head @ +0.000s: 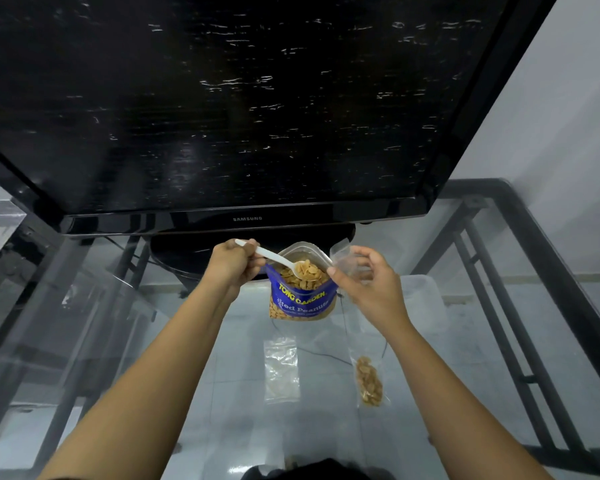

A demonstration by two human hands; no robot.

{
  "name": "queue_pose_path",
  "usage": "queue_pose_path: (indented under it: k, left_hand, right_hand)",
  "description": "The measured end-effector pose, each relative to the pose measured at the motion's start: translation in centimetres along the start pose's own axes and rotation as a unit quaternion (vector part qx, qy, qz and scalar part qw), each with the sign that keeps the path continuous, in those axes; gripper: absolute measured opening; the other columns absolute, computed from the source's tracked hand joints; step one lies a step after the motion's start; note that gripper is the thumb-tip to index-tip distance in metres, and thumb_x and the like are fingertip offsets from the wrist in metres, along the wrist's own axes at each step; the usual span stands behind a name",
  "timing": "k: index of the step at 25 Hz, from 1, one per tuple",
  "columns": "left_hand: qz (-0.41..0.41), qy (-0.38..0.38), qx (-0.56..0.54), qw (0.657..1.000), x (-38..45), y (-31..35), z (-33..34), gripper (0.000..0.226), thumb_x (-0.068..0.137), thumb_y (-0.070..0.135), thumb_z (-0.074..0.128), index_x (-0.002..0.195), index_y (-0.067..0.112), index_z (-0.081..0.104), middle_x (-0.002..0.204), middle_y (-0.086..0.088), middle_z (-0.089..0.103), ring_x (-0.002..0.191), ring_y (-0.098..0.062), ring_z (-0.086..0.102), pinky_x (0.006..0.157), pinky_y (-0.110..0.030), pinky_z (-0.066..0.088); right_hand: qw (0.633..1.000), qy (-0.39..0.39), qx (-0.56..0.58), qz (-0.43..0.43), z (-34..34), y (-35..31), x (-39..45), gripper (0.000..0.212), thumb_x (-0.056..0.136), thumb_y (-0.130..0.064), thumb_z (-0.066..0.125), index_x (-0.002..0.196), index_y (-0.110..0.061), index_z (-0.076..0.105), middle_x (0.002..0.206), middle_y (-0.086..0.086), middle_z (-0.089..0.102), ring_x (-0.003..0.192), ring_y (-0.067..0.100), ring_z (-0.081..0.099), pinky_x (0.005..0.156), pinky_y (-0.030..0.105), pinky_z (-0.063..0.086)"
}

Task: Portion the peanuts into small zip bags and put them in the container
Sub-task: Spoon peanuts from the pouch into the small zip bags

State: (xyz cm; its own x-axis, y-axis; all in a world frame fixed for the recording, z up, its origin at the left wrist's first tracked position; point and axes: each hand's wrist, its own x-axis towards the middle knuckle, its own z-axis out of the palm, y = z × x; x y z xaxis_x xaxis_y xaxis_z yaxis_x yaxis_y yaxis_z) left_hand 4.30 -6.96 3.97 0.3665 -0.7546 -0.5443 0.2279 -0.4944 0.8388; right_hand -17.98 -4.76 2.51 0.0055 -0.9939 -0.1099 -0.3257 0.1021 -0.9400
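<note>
A blue bag of salted peanuts [302,301] stands open on the glass table, under the television. My left hand [232,263] grips a white plastic spoon [274,258]; its bowl carries peanuts just above the bag's mouth. My right hand [368,277] holds a small clear zip bag [347,259] to the right of the peanut bag. Nearer me lie an empty zip bag [281,368] and a zip bag with peanuts inside [369,381]. A clear plastic container [421,289] sits to the right, behind my right hand.
A large black television [222,109] on a round base [174,252] looms over the back of the glass table [222,393]. Black metal frame bars [499,306] run along the right side. A thin dark cable [323,355] shows beneath the glass.
</note>
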Motion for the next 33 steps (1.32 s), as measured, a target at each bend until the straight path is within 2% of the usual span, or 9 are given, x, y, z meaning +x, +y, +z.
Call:
queue_pose_path:
  k: [3, 5, 9, 15, 21, 23, 26, 30, 33]
  left_hand:
    - [0.004, 0.003, -0.013, 1.0, 0.4, 0.8, -0.9, 0.012, 0.094, 0.015, 0.051, 0.086, 0.01, 0.058, 0.068, -0.005, 0.059, 0.043, -0.002, 0.057, 0.04, -0.012, 0.046]
    - [0.017, -0.004, -0.02, 1.0, 0.3, 1.8, -1.3, 0.013, 0.094, 0.015, 0.051, 0.084, 0.011, 0.058, 0.069, -0.003, 0.059, 0.048, -0.003, 0.059, 0.042, -0.011, 0.047]
    - [0.051, -0.022, -0.02, 0.998, -0.3, 3.9, -1.7, 0.014, 0.095, 0.016, 0.051, 0.083, 0.012, 0.057, 0.07, -0.003, 0.059, 0.044, -0.001, 0.06, 0.043, -0.01, 0.047]
    - [0.163, -0.086, 0.131, 0.974, -2.7, 5.9, 0.2, 0.015, 0.095, 0.019, 0.05, 0.085, 0.015, 0.06, 0.077, -0.002, 0.063, 0.052, -0.002, 0.06, 0.046, -0.01, 0.047]
    - [0.33, -0.122, 0.321, 0.879, -6.1, 8.3, 2.7, 0.012, 0.093, 0.023, 0.054, 0.091, 0.015, 0.063, 0.083, -0.002, 0.069, 0.063, -0.008, 0.066, 0.052, -0.008, 0.048]
    - [0.385, -0.123, 0.366, 0.838, -7.2, 9.1, 2.9, 0.013, 0.093, 0.025, 0.054, 0.09, 0.016, 0.063, 0.083, 0.0, 0.069, 0.067, -0.01, 0.068, 0.054, -0.01, 0.05]
    - [0.441, -0.114, 0.394, 0.798, -8.8, 10.1, 3.1, 0.013, 0.092, 0.029, 0.055, 0.086, 0.02, 0.063, 0.081, 0.003, 0.069, 0.066, -0.007, 0.068, 0.059, -0.019, 0.051]
    - [0.461, -0.1, 0.386, 0.793, -10.0, 10.6, 3.0, 0.015, 0.091, 0.028, 0.056, 0.087, 0.017, 0.064, 0.083, 0.002, 0.071, 0.066, -0.009, 0.069, 0.065, -0.022, 0.053]
    - [0.462, -0.056, 0.346, 0.814, -10.5, 11.3, 2.0, 0.014, 0.091, 0.026, 0.056, 0.09, 0.016, 0.065, 0.082, 0.0, 0.071, 0.064, -0.009, 0.068, 0.059, -0.018, 0.051]
  right_hand:
    - [0.981, -0.016, -0.174, -0.082, -0.1, -0.5, 0.5, 0.055, 0.07, -0.043, 0.076, 0.116, -0.022, 0.056, 0.099, -0.011, 0.058, 0.084, 0.01, 0.058, 0.065, 0.02, 0.05]
    - [0.96, -0.019, -0.252, -0.119, 0.3, -0.8, 0.7, 0.052, 0.069, -0.045, 0.074, 0.113, -0.021, 0.058, 0.096, -0.006, 0.064, 0.08, 0.014, 0.061, 0.071, 0.033, 0.054]
    - [0.949, -0.013, -0.284, -0.133, 1.4, -1.3, 1.1, 0.049, 0.069, -0.048, 0.07, 0.109, -0.023, 0.057, 0.097, -0.003, 0.067, 0.083, 0.018, 0.062, 0.08, 0.044, 0.051]
    - [0.974, -0.009, -0.182, -0.133, 2.7, -1.6, 0.7, 0.05, 0.067, -0.048, 0.075, 0.108, -0.026, 0.057, 0.095, -0.008, 0.069, 0.083, 0.011, 0.064, 0.076, 0.041, 0.055]
    - [0.997, -0.017, 0.003, -0.069, 3.1, -2.0, -0.1, 0.053, 0.068, -0.035, 0.08, 0.114, -0.026, 0.055, 0.1, -0.011, 0.068, 0.089, 0.002, 0.064, 0.07, 0.017, 0.054]
    - [0.993, -0.056, 0.096, -0.028, 2.9, -1.7, 0.0, 0.058, 0.07, -0.032, 0.079, 0.12, -0.027, 0.05, 0.111, -0.006, 0.067, 0.1, 0.008, 0.064, 0.079, 0.021, 0.055]
    - [0.985, -0.076, 0.151, -0.007, 2.4, -1.2, 0.3, 0.056, 0.068, -0.034, 0.076, 0.118, -0.036, 0.05, 0.115, -0.001, 0.068, 0.108, 0.018, 0.063, 0.091, 0.046, 0.053]
    - [0.976, -0.081, 0.203, -0.02, 2.1, -1.7, 0.0, 0.046, 0.081, -0.009, 0.068, 0.112, -0.038, 0.049, 0.109, 0.002, 0.07, 0.105, 0.021, 0.065, 0.092, 0.044, 0.052]
    - [0.975, -0.078, 0.208, -0.025, 1.6, -1.8, -0.6, 0.047, 0.083, -0.008, 0.065, 0.112, -0.039, 0.046, 0.105, 0.001, 0.07, 0.1, 0.019, 0.067, 0.086, 0.04, 0.054]
